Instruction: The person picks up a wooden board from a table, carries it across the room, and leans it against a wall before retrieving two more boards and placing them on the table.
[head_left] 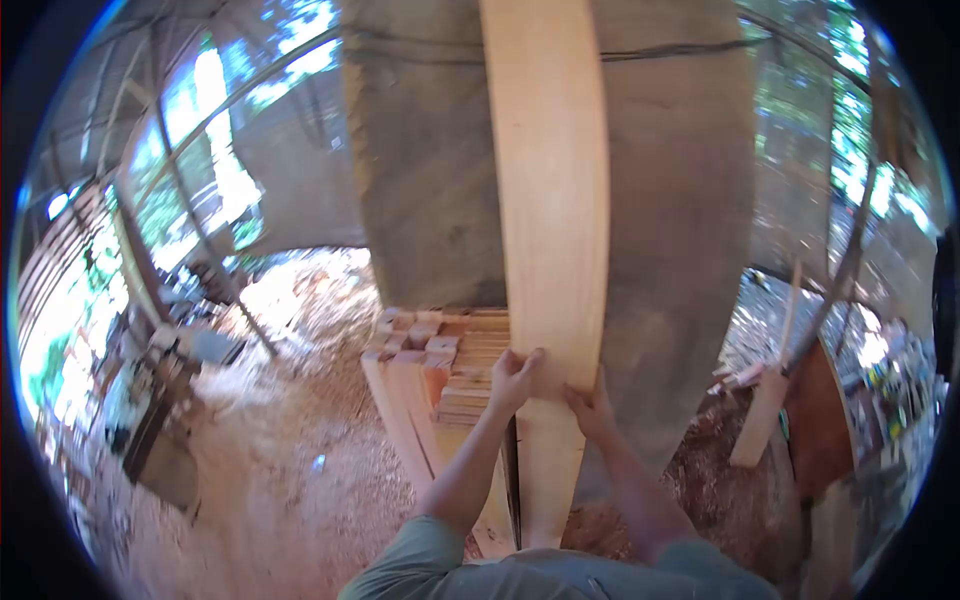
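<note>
A long, pale wooden board (552, 200) stands tall in front of me. It runs from the top edge of the view down to near my waist. My left hand (514, 380) grips its left edge, thumb on the near face. On the opposite edge, a little lower, my right hand (592, 408) is closed round the board. The fingers behind the board are hidden. Just left of my left hand stands a bundle of stacked wooden boards (474, 385), their ends facing up, with thicker square-ended timbers (400, 375) beside them.
A large grey-brown sheet (670, 200) hangs behind the board, with a dark cord (680, 48) across it. Sawdust and shavings cover the ground (270, 430). At right, a short wooden piece (760, 418) leans near a reddish-brown panel (818, 420). Poles (190, 190) stand at left.
</note>
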